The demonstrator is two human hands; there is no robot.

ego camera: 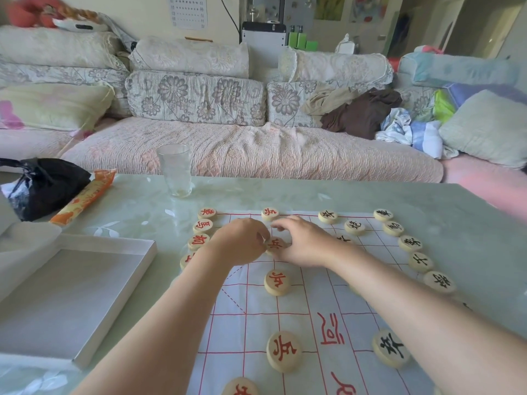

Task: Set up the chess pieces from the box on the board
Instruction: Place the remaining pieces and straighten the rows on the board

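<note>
Chess pieces (277, 282): round pale wooden discs with red or black characters, all lying flat on the board, none in the box.
Red piece (275, 245): lies flat on the far half of the board, directly between the 2 hands and touched by both.
Left hand (242, 240): reaches in from the lower left; fingers are curled inward with their tips at the red piece's left rim. Whether they pinch it cannot be told.
Right hand (305, 240): reaches in from the lower right; fingers are loosely bent and slightly apart above the piece, and the thumb touches its right rim.
Other red pieces: 4 more run in a line with it, 1 beyond the hands and 3 toward the viewer; 4 others sit along the board's left edge, the nearest partly hidden by the left forearm.
Black pieces: a row follows the right edge, with several just inside it.
Board (293, 303): a white sheet with a red grid and large red characters, spread on the table.
Box (71, 295): white, shallow and open, left of the board, well apart from the hands.
Table (285, 192): pale green, glossy top.
Glass (174, 173): clear tumbler, upright, beyond the board's far left corner.
Black bag (45, 183): at the table's far left, with an orange packet (85, 199) just beside it.
Sofa (228, 146): behind the table, covered in pale floral fabric and cushions.
</note>
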